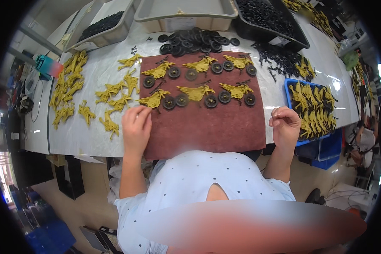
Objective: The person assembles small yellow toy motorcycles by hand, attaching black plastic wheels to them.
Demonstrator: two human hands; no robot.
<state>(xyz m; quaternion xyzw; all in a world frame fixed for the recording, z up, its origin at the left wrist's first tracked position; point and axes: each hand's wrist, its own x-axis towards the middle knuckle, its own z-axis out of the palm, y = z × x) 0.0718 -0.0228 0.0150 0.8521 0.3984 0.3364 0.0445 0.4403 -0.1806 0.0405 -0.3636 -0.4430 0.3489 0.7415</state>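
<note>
On a dark red cloth (199, 131) lie two rows of yellow toy motorcycles with black wheels, three in each row. My left hand (136, 127) is at the cloth's left edge, fingers pressed together, just below the tail of the near-left toy motorcycle (153, 99). Whether it touches that toy, or pinches anything, I cannot make out. My right hand (286, 123) is raised past the cloth's right edge, its fingers curled into a pinch. What is between those fingertips, if anything, is hidden. Beside it sits a blue tray (289, 91) packed with yellow and black toy motorcycles.
Loose yellow motorcycle bodies (116, 95) lie left of the cloth, with a larger heap (70, 86) farther left. Black wheels (194, 42) are piled behind the cloth, small black parts (275, 59) at back right. Grey bins (186, 23) and a black bin (302, 40) line the far side.
</note>
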